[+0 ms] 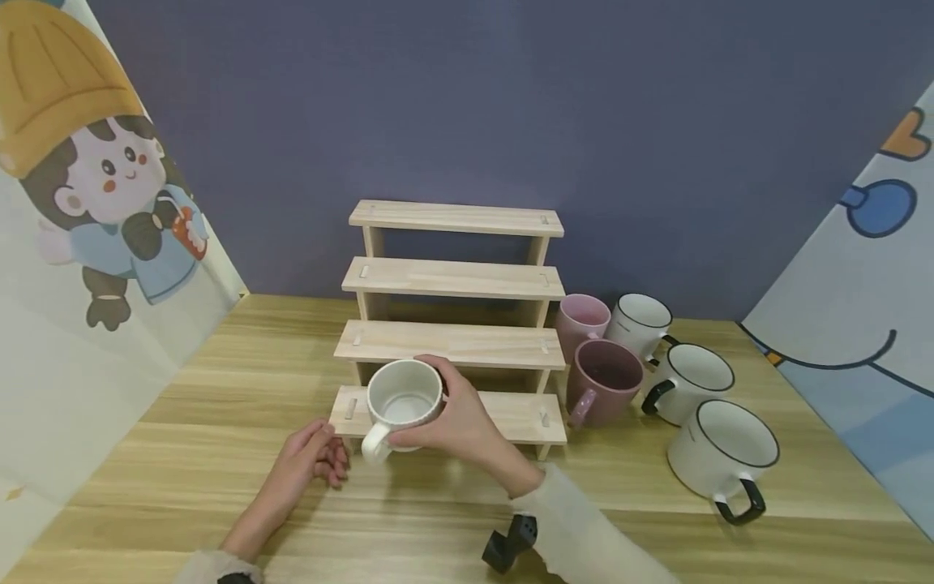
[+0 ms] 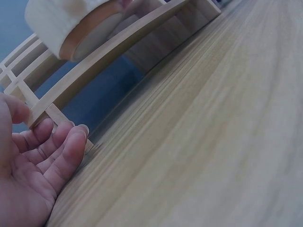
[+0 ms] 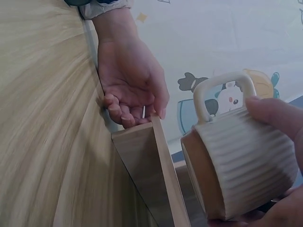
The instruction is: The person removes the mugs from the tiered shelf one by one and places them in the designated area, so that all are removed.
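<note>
My right hand (image 1: 467, 422) grips a white ribbed mug (image 3: 251, 161) with a tan base band, thumb and fingers round its side. The mug hangs just over the left part of the lowest step of a wooden tiered rack (image 1: 423, 345), its handle towards me. In the left wrist view its underside shows a gap above the board. My left hand (image 1: 302, 462) holds the left end of that lowest step, with the thumb at the board's edge and the fingers (image 2: 71, 151) curled below it by the leg.
Right of the rack stand a pink mug (image 1: 584, 312) and a dark mauve mug (image 1: 606, 381). Beside them are white mugs with black rims and handles, one at the back (image 1: 638, 324), one midway (image 1: 689, 385), one nearest me (image 1: 718, 450). A dark wall (image 1: 467, 105) rises behind.
</note>
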The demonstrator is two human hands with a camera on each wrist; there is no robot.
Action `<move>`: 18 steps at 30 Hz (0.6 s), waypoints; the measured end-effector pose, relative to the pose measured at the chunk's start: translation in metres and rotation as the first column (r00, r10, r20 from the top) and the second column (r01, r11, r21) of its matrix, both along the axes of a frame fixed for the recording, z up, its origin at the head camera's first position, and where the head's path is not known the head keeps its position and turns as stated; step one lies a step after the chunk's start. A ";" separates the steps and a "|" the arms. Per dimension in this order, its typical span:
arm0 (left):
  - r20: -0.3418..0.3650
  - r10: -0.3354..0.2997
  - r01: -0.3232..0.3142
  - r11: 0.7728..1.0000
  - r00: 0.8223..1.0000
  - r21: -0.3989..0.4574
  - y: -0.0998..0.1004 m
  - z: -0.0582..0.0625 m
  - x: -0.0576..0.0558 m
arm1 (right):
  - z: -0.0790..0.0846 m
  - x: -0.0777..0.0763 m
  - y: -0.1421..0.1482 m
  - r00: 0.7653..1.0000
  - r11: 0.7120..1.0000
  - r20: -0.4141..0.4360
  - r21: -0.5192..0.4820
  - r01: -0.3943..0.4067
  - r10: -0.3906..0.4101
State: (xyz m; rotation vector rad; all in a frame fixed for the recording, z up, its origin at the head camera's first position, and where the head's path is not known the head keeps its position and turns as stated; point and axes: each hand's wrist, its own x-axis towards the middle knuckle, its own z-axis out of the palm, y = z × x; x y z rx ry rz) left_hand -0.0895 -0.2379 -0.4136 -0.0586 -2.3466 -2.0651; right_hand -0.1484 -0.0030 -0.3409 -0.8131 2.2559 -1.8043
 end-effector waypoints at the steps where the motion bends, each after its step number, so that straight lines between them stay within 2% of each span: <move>1: 0.000 0.002 -0.002 1.000 1.000 0.002 0.000 0.000 0.000 | 0.000 0.000 0.002 1.000 1.000 0.001 0.000 0.001 -0.001; 13: 0.032 0.033 -0.032 0.999 0.999 -0.018 0.000 0.002 0.000 | 0.000 0.003 0.028 0.999 0.999 -0.010 -0.005 0.046 -0.046; 18: 0.037 0.024 -0.024 1.000 0.999 -0.019 0.000 0.001 0.001 | 0.001 0.005 0.039 0.997 0.998 -0.022 -0.001 0.069 -0.069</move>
